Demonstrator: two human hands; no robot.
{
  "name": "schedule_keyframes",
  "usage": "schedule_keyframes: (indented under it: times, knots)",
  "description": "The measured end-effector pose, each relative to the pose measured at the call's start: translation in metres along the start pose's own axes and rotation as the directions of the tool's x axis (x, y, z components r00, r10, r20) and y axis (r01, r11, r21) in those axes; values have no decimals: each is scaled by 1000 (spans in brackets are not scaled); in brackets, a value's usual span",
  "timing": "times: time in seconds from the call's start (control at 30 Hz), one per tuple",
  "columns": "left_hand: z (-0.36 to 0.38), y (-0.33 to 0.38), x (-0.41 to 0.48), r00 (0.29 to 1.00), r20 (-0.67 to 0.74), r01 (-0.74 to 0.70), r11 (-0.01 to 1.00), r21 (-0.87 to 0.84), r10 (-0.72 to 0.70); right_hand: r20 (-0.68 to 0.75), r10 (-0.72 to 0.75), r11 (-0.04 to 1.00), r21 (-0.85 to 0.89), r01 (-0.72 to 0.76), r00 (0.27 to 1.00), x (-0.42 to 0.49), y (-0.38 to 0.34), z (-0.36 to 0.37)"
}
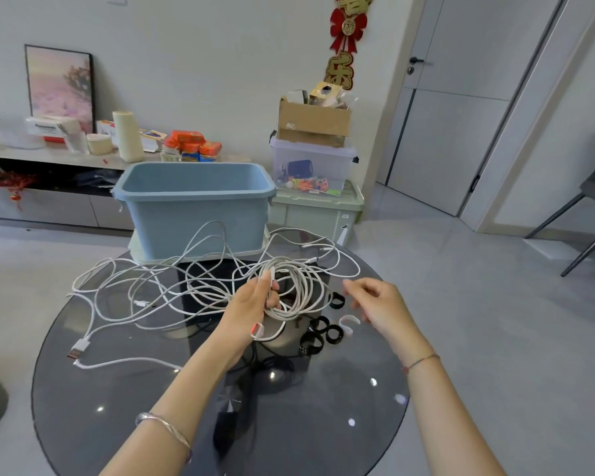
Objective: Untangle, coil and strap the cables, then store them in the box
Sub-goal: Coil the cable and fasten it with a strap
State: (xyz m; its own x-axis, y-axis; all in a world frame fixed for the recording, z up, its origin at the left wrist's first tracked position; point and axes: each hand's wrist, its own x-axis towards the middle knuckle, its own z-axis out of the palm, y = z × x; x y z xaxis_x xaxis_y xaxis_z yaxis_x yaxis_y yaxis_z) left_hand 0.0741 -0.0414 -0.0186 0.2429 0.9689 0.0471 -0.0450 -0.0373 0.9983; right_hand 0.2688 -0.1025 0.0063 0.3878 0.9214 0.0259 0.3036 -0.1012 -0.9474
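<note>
White cables (200, 286) sprawl tangled across the dark glass tabletop (134, 407); the left hand (255, 300) pinches a loose coil (308, 293) in its grip, while the blurred right hand (378, 304) seems spread.

Cardboard box (313, 121) is stacked on clear bin (310, 148), green bin (316, 211) set under it; framed pic (61, 87) is propped far left of it, door (461, 80) seen right

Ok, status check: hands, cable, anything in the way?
Left hand grips white cable coil, no strap visible on it. Right hand free, above black straps. Loose cables tangled across table; blue box behind.
</note>
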Motion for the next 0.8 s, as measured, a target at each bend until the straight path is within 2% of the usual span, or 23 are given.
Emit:
schedule_keyframes:
  times: [0.03, 0.13, 0.23, 0.37, 0.5, 0.57, 0.63, 0.73, 0.8]
  knots:
    - [1, -3, 0, 1000, 9, -20, 999, 45, 19, 23, -12, 995, -95, 14, 1000, 1, 5, -3]
    - [1, -9, 1, 998, 17, -70, 993, 91, 68, 257, 37, 938, -342, 55, 966, -3, 15, 1]
    - [1, -9, 3, 996, -19, -89, 990, 106, 92, 412, 49, 878, -452, 157, 910, -11, 17, 14]
    - [1, -7, -3, 993, -44, -106, 988, 116, 112, 401, 19, 732, -629, 260, 916, -16, 18, 29]
    - [-2, -3, -8, 993, -52, -100, 991, 86, 104, 405, -10, 669, -677, 307, 914, -20, 13, 36]
    - [-6, 0, -11, 991, -72, -112, 992, 59, 116, 415, -20, 718, -627, 301, 910, -23, 7, 34]
    - [-12, 4, -14, 986, -107, -122, 991, 50, 126, 419, -46, 842, -473, 261, 907, -24, -2, 26]
    - [-26, 12, -15, 980, -128, -139, 984, 111, 152, 444, -104, 984, -83, 156, 890, -32, -24, 12]
    - [-33, 16, -19, 978, -120, -150, 975, 165, 171, 435, -161, 977, 194, 82, 886, -37, -38, 12]
